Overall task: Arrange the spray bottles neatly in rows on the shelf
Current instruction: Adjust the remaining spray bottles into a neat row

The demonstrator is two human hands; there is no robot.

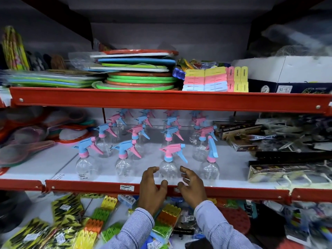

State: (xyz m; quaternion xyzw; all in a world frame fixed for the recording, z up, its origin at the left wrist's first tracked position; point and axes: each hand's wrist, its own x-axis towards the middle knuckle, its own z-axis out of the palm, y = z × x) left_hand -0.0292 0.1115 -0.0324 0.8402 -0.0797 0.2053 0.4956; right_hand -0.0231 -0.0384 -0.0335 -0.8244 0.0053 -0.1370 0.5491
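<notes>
Open shelf floor left of the spray bottles (143, 141), clutter on their right.
Bare white shelf (53, 164) runs left of the bottles up to the paddles (23, 151). Right of the bottles, dark boxes (269, 150) crowd close. Above the bottles the red beam (161, 101) hangs low; narrow aisles separate their columns.

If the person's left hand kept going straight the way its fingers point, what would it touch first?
Most likely the clear spray bottle with the pink trigger head, front row. The left hand has its fingertips beside the bottle's left side already, though depth is hard to judge.
</notes>
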